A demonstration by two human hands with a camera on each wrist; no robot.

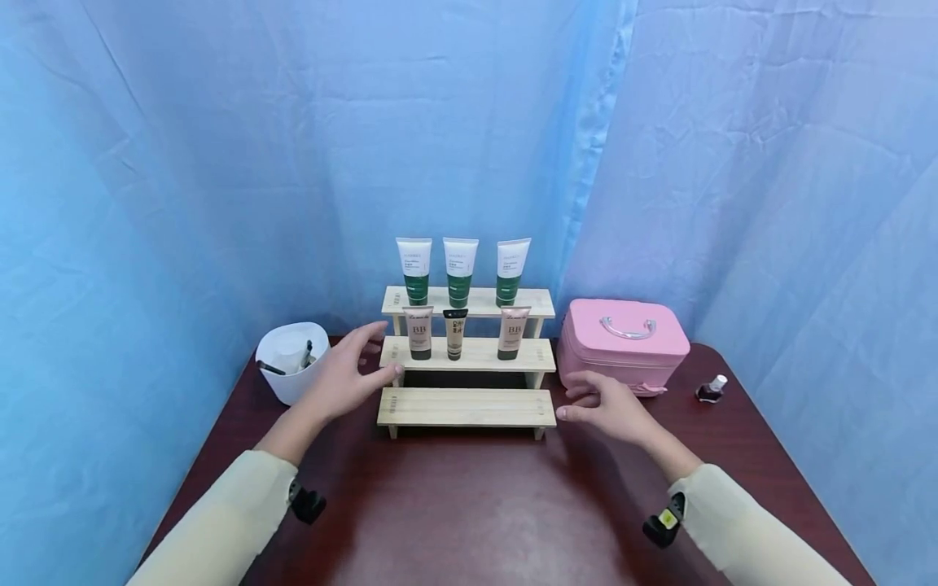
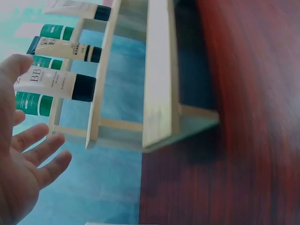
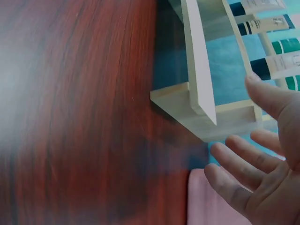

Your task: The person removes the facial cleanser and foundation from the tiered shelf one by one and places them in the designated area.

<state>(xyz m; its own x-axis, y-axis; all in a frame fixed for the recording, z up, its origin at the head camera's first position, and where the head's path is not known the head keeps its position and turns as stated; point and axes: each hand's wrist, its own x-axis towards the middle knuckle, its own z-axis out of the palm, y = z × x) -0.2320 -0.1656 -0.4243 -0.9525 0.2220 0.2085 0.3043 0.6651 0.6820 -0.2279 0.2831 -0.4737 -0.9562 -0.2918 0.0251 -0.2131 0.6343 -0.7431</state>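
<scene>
A three-step wooden rack [image 1: 466, 407] stands mid-table. Its top step bears three white-and-green tubes, among them the middle tube [image 1: 459, 273]. On the middle step stand two pink BB cream tubes, a left one [image 1: 419, 332] and a right one [image 1: 513, 332], with a small gold tube [image 1: 455, 334] between them. The bottom step is bare. My left hand [image 1: 346, 378], fingers spread and holding nothing, hovers by the rack's left end, its thumb near the middle step. Beside the right end, my right hand [image 1: 604, 407] is also loosely spread with nothing in it.
A white bin [image 1: 282, 346] with dark slim items stands at the left, behind my left forearm. A pink case [image 1: 623, 342] with a silver handle sits right of the rack. Farther right is a small dark bottle [image 1: 711, 389] with a pale cap. Blue curtains [image 1: 469, 122] enclose the table.
</scene>
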